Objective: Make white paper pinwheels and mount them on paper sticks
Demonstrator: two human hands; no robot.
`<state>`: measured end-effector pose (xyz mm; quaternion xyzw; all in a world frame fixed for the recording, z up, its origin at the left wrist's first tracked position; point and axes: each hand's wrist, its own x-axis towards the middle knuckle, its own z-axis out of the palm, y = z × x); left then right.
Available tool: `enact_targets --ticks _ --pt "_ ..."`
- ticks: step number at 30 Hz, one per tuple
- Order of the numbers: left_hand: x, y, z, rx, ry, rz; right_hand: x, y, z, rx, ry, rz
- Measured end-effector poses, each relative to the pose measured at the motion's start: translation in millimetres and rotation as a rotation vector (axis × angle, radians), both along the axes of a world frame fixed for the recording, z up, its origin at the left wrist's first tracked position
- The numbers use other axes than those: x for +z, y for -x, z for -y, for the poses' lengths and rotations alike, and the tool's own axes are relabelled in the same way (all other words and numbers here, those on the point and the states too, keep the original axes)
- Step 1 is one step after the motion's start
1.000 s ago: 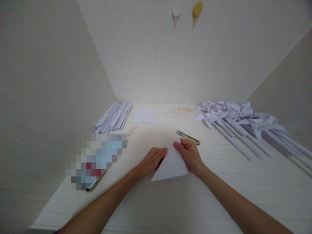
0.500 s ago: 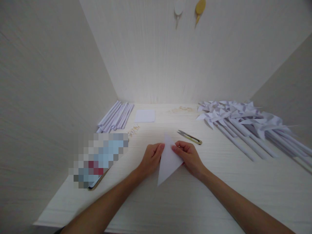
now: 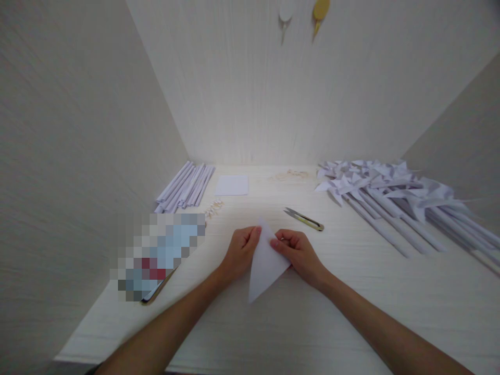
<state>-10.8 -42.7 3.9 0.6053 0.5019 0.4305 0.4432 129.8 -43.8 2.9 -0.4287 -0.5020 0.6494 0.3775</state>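
A white sheet of paper folded into a triangle [image 3: 266,263] is held between my two hands above the table. My left hand [image 3: 241,251] pinches its left edge near the upper corner, thumb on top. On the other side my right hand [image 3: 299,255] grips the right edge with thumb and fingers; the fingertips behind the paper are hidden. Just beyond my right hand lie thread snips [image 3: 303,219], their blades pointing up and left.
Rolled paper sticks [image 3: 186,186] and a stack of white paper squares [image 3: 232,185] lie at the back left, near small pale bits [image 3: 213,208]. Finished paper pinwheels [image 3: 375,187] pile up at right. A blurred-out phone-like object [image 3: 164,260] lies left. Wall hooks [image 3: 321,10] hang above.
Both hands have shifted slightly left with the folded paper, and its lower tip has moved a little left and toward me. The other things lie as before.
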Motion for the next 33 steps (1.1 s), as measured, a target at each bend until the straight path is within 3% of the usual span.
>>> enact_targets --ticks 3,9,16,23,33 --pt "-0.9 1.3 0.1 0.002 -0.015 -0.034 0.0 0.2 0.8 0.045 0.013 0.007" --pt "-3.5 0.3 -1.8 0.038 0.054 0.084 -2.1 0.7 0.0 0.064 -0.003 0.013" --pt "-1.6 2.6 1.5 0.074 -0.081 -0.051 -4.9 1.2 1.1 0.146 -0.028 0.015" --pt "-1.7 1.4 -2.0 0.147 -0.005 0.093 -3.4 1.7 1.2 0.168 -0.039 0.040" --pt "-4.8 5.3 -1.1 0.185 0.047 0.118 -4.3 1.7 1.4 0.238 -0.068 0.064"
